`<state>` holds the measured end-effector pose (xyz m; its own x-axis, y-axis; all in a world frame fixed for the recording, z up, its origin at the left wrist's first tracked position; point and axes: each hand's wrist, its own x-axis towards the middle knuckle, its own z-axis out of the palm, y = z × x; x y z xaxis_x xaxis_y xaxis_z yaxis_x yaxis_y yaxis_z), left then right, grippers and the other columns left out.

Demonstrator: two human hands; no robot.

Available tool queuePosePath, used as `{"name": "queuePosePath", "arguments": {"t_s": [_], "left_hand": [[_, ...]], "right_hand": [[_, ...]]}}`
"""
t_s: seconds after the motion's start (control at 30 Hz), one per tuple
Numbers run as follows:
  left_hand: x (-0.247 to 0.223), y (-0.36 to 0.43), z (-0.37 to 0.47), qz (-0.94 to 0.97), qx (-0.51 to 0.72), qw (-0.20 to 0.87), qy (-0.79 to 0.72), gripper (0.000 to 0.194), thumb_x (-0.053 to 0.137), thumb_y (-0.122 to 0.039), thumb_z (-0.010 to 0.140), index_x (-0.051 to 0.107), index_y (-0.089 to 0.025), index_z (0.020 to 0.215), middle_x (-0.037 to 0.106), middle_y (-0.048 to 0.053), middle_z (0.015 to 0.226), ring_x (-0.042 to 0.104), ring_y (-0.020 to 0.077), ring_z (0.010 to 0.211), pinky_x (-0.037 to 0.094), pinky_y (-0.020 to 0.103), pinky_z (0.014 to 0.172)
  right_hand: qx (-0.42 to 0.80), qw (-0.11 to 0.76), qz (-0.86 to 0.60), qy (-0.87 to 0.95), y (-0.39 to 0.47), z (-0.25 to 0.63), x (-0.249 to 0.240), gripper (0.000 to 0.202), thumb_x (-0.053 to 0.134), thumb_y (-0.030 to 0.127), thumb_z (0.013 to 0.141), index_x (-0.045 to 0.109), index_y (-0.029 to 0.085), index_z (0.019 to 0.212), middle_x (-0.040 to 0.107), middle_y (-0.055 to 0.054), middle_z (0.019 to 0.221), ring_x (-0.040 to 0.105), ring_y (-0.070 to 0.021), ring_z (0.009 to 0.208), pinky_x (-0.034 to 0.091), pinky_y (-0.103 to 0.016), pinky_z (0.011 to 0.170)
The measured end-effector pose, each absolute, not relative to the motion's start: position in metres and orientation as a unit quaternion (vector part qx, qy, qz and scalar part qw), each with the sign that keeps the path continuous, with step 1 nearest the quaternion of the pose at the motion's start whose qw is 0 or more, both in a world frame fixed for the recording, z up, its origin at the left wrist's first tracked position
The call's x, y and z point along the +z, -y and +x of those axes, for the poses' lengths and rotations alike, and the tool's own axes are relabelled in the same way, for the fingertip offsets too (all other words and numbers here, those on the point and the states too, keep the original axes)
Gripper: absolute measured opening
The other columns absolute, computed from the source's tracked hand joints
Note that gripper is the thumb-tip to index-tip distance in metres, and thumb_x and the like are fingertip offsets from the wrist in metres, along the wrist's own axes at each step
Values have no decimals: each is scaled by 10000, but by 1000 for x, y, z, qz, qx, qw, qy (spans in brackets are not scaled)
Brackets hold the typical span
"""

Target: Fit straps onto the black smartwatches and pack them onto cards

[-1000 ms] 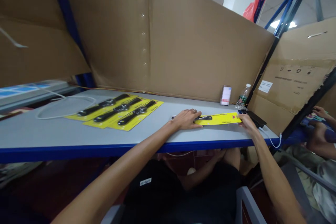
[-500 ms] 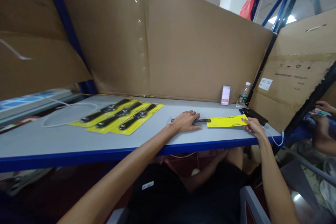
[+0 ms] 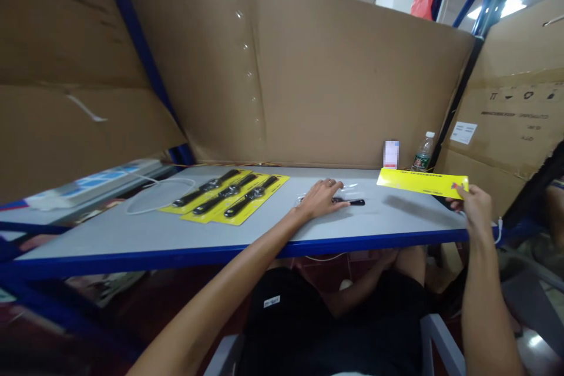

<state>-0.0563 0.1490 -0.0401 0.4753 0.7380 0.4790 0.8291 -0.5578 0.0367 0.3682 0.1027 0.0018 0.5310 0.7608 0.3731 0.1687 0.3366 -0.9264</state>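
Note:
My left hand [image 3: 321, 198] lies over a black spokeshave [image 3: 356, 202] on the grey tabletop, fingers curled on its far side and thumb along the near side. Clear plastic [image 3: 350, 190] shows around the spokeshave, whose middle is hidden under the palm. My right hand [image 3: 476, 205] pinches the right end of a yellow card [image 3: 423, 182], holding it tilted above the table so that it casts a shadow. To the left, three more black spokeshaves [image 3: 240, 202] lie side by side, each on a yellow backing card [image 3: 278, 182].
A phone [image 3: 390, 154] and a water bottle [image 3: 423, 153] stand at the back right. At the left are a looped white cable [image 3: 132, 205] and a long white box-like item [image 3: 101, 182]. Cardboard panels [image 3: 352, 82] wall the back and sides. A blue edge [image 3: 308, 248] runs along the front.
My right hand has moved right and up, drawing the yellow card away from the spokeshave and off the table. My left hand stays on the spokeshave. The view has shifted left.

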Motion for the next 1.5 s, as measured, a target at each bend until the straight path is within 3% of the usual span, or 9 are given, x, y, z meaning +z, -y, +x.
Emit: {"name": "queuePosePath", "arguments": {"t_s": [0.13,0.33,0.43,0.53,0.73,0.9,1.1,1.27,1.5], "left_hand": [[-33,-147,-63,-817,-290,127,482,537,551,-628,945,590,-220,1291,628,143,1255,554,327,1200,427,465,1027],[-16,-188,-73,-825,-240,141,491,554,585,-550,942,556,-260,1413,551,171,1443,426,379,1379,313,560,1140],[-14,-218,-74,-793,-218,137,553,680,634,-479,919,439,-256,1532,441,197,1561,321,404,1478,259,593,1168],[-18,-229,-75,-773,-215,113,586,708,577,-399,953,345,-185,1586,443,239,1547,402,381,1441,323,541,1144],[-25,-203,-83,-815,-199,57,541,502,492,-432,991,545,-212,1438,659,155,1334,605,311,1226,457,450,1031],[-39,-172,-94,-866,-168,-21,470,683,481,-643,955,537,-189,1462,669,148,1328,637,292,1188,478,411,1013],[-54,-159,-105,-868,-160,-7,471,746,578,-677,889,547,-190,1454,635,154,1347,593,317,1225,455,443,1054],[-57,-153,-99,-862,-186,1,472,527,548,-606,936,675,-209,1259,657,122,1282,590,297,1189,459,445,1045],[-55,-141,-92,-859,-203,14,470,455,494,-553,982,700,-212,1201,675,116,1237,598,285,1150,456,448,1031]], "right_hand": [[245,677,-545,429,-125,342,-11,300,750,420,757,598,168,819,628,-13,502,527,-127,337,362,-178,298],[238,711,-545,375,-129,359,-20,251,713,310,779,542,196,923,669,-9,570,580,-153,374,381,-185,312],[236,726,-533,365,-126,367,-19,306,697,288,784,530,190,1021,715,-36,659,595,-156,389,394,-191,316],[239,731,-525,366,-124,370,-16,402,686,268,785,534,168,1144,733,-47,703,582,-145,375,401,-192,318],[243,698,-542,399,-122,370,-10,662,661,309,862,423,168,1464,733,-29,690,612,-167,402,454,-219,363],[265,506,-641,513,-112,372,-10,476,731,442,870,686,117,1213,654,-31,509,517,-158,309,376,-220,317],[103,524,-623,571,-98,367,0,406,669,454,921,748,88,1078,671,-40,542,532,-104,369,394,-168,367],[121,492,-600,618,-99,334,8,311,666,385,906,758,120,1043,677,-24,561,560,-107,410,423,-177,414],[161,462,-514,704,-121,244,-21,95,683,211,869,763,204,920,707,-12,654,606,-143,567,468,-249,626]]}}
